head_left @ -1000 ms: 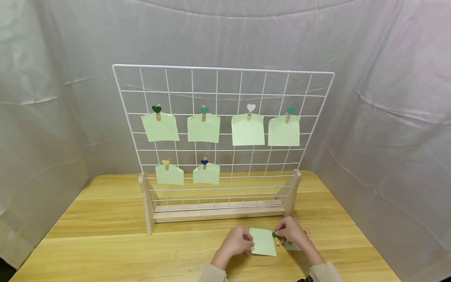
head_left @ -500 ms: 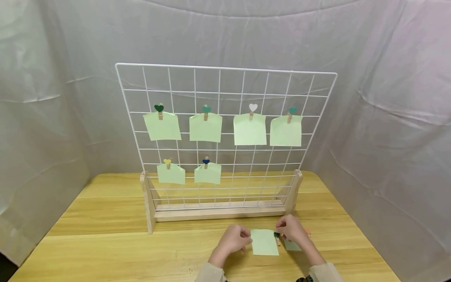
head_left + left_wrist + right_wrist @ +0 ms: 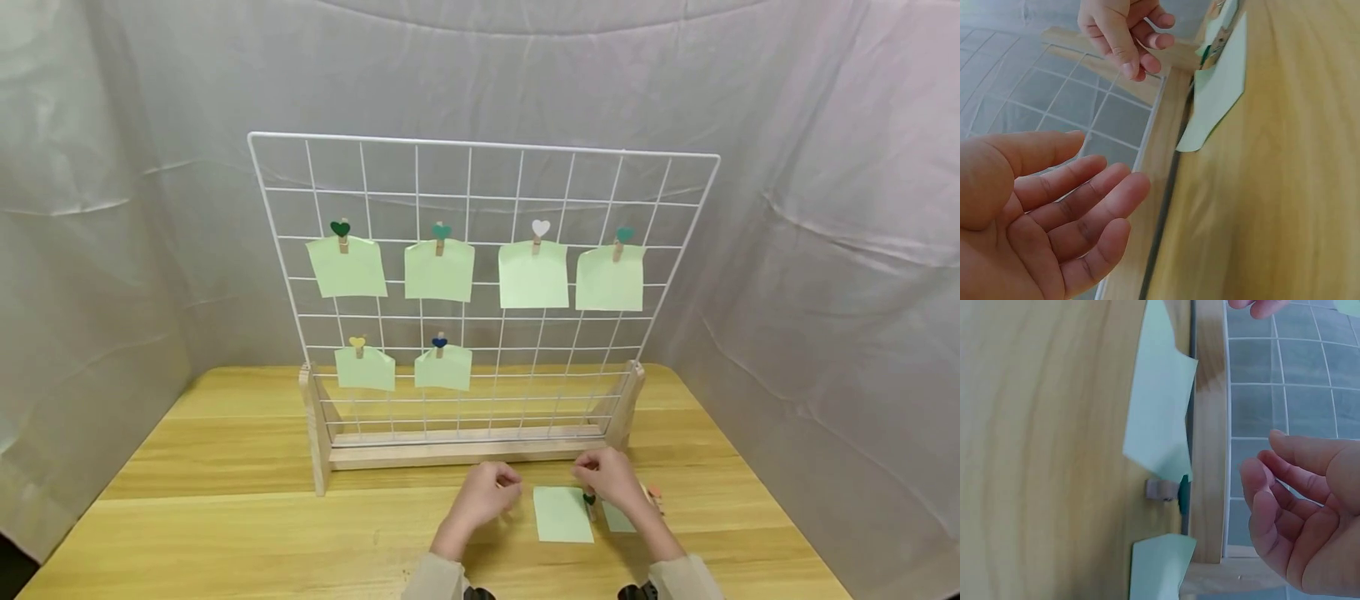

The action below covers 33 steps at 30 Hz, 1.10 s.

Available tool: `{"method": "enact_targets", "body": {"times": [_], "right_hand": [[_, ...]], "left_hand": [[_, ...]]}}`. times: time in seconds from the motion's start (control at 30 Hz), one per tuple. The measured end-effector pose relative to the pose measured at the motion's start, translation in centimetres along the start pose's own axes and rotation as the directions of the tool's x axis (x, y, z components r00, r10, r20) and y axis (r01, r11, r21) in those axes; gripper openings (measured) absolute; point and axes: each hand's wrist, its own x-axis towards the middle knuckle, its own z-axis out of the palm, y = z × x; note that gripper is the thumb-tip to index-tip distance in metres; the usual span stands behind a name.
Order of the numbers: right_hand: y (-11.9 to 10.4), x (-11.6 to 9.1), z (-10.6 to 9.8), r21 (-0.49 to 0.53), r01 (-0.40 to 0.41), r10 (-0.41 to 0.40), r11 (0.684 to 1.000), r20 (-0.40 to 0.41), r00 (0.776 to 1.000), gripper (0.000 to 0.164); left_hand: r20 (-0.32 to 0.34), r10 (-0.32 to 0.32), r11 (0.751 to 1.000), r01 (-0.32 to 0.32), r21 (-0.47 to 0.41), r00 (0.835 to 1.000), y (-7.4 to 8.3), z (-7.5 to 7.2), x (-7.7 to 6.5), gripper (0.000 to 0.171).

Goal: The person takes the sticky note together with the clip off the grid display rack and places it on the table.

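A pale green paper note (image 3: 561, 514) lies flat on the table. Along its right edge sits a small wooden clothespin with a dark green heart (image 3: 589, 505). To the left of the note hovers my left hand (image 3: 483, 493), its fingers loosely bent around nothing, as the left wrist view confirms (image 3: 1054, 219). My right hand (image 3: 611, 477) is raised just behind and above the clothespin, fingers relaxed and touching nothing. Under that forearm, a second green note (image 3: 618, 519) is partly hidden. In the right wrist view the clothespin (image 3: 1163, 489) lies between the two notes.
Behind the hands stands a white wire grid (image 3: 480, 317) on a wooden base (image 3: 465, 454). Several green notes hang from it by heart clothespins, such as this upper-left note (image 3: 347, 268). An orange-topped clothespin (image 3: 655, 492) lies right of my right wrist. Grey curtains (image 3: 480, 75) surround the table.
My left hand has drawn away from the note's left edge, back toward the grid. My right hand has lifted off the clothespin and shifted slightly left and away. Note and clothespin stay on the table.
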Motion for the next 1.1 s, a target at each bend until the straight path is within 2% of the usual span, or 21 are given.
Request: {"method": "enact_targets", "body": {"times": [0.13, 0.43, 0.63, 0.9, 1.1], "right_hand": [[-0.6, 0.3, 0.2, 0.019, 0.007, -0.006, 1.000, -0.018, 1.000, 0.008], [-2.0, 1.0, 0.6, 0.032, 0.042, -0.041, 0.999, -0.040, 0.998, 0.007], [-2.7, 1.6, 0.8, 0.037, 0.094, -0.092, 0.995, -0.063, 0.994, 0.007], [-3.5, 2.4, 1.4, 0.057, 0.095, -0.090, 0.994, -0.084, 0.992, 0.007], [-4.4, 2.7, 1.5, 0.095, 0.105, -0.099, 0.990, -0.068, 0.993, 0.011]], "left_hand": [[-0.024, 0.018, 1.000, -0.018, -0.008, 1.000, 0.0, -0.5, 0.0, 0.015], [-0.037, -0.008, 1.000, 0.007, -0.023, 0.999, 0.3, -1.6, -0.1, 0.017], [-0.062, 0.012, 1.000, -0.014, -0.017, 0.998, 0.6, -2.3, 0.0, 0.016], [-0.103, 0.028, 1.000, -0.029, -0.004, 0.994, 0.9, -3.2, -0.1, 0.014], [-0.128, 0.033, 0.999, -0.038, -0.034, 0.991, 1.0, -3.8, -0.1, 0.015]]}}
